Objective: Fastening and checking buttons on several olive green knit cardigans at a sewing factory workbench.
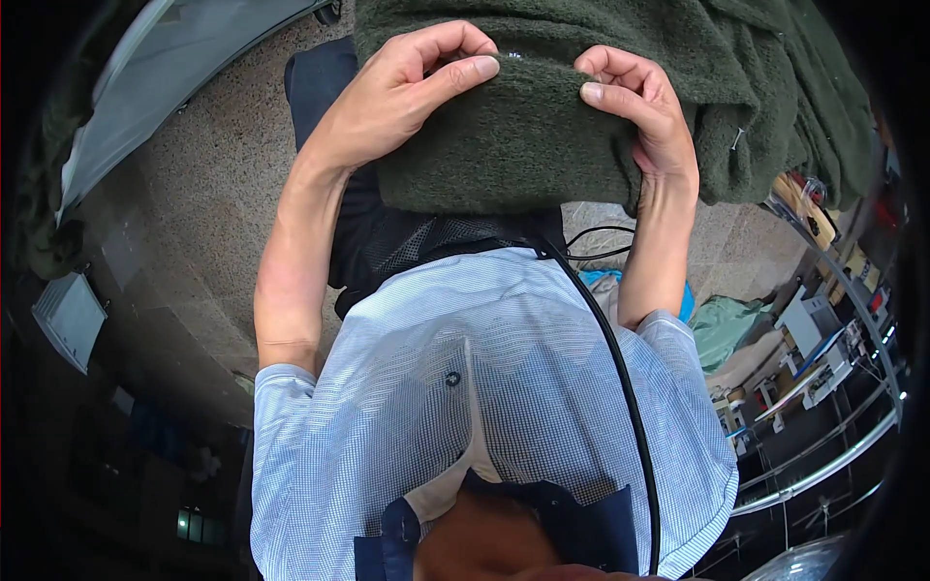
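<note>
A dark green knitted garment (504, 145) lies over my lap, its folds spreading to the far right. My left hand (407, 97) pinches the knit between thumb and fingers near the top of the view. To the right, my right hand (647, 107) has thumb and fingertips closed on the same fabric, a short way off. A tiny whitish piece (514, 55) sits on the knit between the two hands; it is too small to name. Farther right, a small pale pin-like piece (738, 138) sticks to the fabric.
A black cable (620, 368) runs down across my shirt. On the left is a pale, curved sheet-like panel (136, 87) above the speckled floor (194, 223). Tools and small items stand on a cluttered rack (814, 339) at the right, near green cloth (727, 329).
</note>
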Tool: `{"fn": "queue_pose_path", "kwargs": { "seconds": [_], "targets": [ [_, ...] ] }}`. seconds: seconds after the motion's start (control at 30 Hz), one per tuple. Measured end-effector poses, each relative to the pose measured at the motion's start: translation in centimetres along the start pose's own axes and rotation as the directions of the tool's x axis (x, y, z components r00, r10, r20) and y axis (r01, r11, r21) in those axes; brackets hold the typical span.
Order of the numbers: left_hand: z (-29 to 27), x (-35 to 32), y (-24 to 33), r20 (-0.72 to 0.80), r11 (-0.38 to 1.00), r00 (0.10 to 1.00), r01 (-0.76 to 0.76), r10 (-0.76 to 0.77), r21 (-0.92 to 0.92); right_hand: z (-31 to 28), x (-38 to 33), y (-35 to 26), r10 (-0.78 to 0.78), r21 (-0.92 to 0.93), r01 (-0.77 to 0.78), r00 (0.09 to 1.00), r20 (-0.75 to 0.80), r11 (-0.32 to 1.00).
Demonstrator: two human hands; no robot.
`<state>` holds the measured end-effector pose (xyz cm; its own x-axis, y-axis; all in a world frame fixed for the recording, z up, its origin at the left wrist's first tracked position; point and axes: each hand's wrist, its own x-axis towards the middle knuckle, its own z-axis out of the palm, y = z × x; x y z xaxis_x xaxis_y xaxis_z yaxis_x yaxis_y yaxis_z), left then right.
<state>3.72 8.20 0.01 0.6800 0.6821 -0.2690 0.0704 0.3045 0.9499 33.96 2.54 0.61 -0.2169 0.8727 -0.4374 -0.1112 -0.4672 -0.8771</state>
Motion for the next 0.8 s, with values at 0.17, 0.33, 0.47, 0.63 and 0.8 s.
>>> {"fn": "queue_pose_path", "kwargs": {
  "seconds": [0.17, 0.33, 0.47, 0.63, 0.8],
  "targets": [
    [0.4, -0.2, 0.0, -0.028, 1.000, 1.000, -0.008, 0.008, 0.004, 2.1, 0.4, -0.4, 0.019, -0.076, -0.015, 0.998, 0.055, 0.997],
    [0.3, -0.2, -0.6, -0.084, 1.000, 0.996, 0.021, -0.019, 0.020, 3.6, 0.5, -0.4, 0.027, -0.183, -0.018, 0.999, 0.047, 0.983],
    [0.9, 0.1, -0.2, -0.096, 1.000, 0.995, -0.002, 0.000, -0.028, 3.4, 0.5, 0.1, 0.049, -0.127, -0.045, 0.998, 0.026, 0.991],
    [1.5, 0.1, -0.3, -0.117, 0.985, 0.990, -0.053, 0.074, 0.167, 3.5, 0.7, 0.3, 0.010, -0.105, -0.003, 0.998, 0.069, 0.994],
    [1.9, 0.0, -0.7, -0.168, 0.935, 0.968, -0.122, 0.186, 0.333, 3.5, 0.7, 0.9, -0.012, -0.315, 0.026, 0.999, 0.049, 0.949]
  ]
}}
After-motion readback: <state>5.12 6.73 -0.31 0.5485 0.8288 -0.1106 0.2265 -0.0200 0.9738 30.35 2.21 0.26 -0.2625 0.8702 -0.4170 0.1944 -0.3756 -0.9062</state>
